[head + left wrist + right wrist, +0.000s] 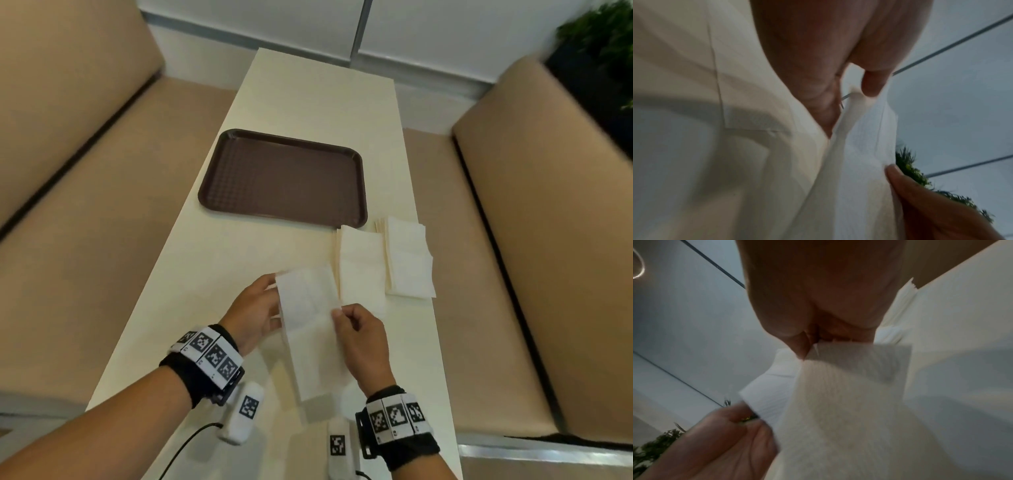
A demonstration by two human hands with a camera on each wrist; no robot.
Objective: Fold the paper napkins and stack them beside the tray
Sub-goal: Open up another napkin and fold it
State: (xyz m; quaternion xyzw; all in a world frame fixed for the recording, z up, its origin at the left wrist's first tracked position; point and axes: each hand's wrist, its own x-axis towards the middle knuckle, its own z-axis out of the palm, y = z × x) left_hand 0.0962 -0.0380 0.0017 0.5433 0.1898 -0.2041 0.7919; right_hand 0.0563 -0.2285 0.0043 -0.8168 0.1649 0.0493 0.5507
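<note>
- The left hand [255,310] pinches the far left corner of a white napkin [310,325], thumb and fingertips closed on the paper.
- The right hand [363,337] pinches its right edge between thumb and forefinger.
- The napkin hangs lifted above the table [301,92], near the brown tray [284,176] and two napkin piles [383,260].
- Only the left wrist view shows the paper's fold crease [715,65]; the right wrist view shows a turned-over flap [869,360].

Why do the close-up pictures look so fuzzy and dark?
Left wrist view: the napkin fills the frame, smeared by blur, shadowed at the left. Right wrist view: the right hand looms dark and soft. Head view: sharper in the middle, with the plant blurred and the benches bent by the wide lens.
</note>
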